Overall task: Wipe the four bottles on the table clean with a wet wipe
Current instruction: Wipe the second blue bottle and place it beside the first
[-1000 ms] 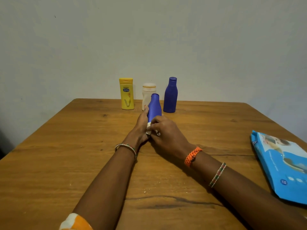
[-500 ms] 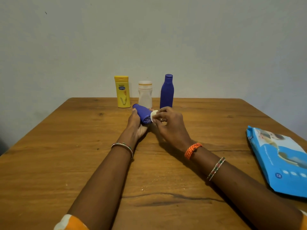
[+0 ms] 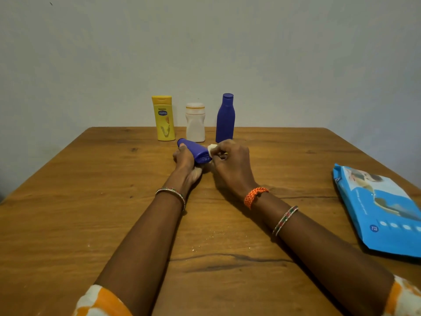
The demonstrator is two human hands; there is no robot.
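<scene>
On the wooden table [image 3: 68, 213], the left hand [image 3: 185, 161] grips a small blue plastic bottle [image 3: 194, 151] tipped on its side; the right hand [image 3: 230, 165] pinches a crumpled white wet wipe [image 3: 212, 147] against its base, before three upright bottles.

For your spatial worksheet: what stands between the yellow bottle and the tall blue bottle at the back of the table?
In the head view, a white bottle stands upright between the yellow bottle and the tall blue bottle.

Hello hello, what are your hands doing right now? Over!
Left hand holds small blue bottle tipped sideways. Right hand presses wet wipe to its base. Three bottles standing behind, nothing blocking.
</scene>
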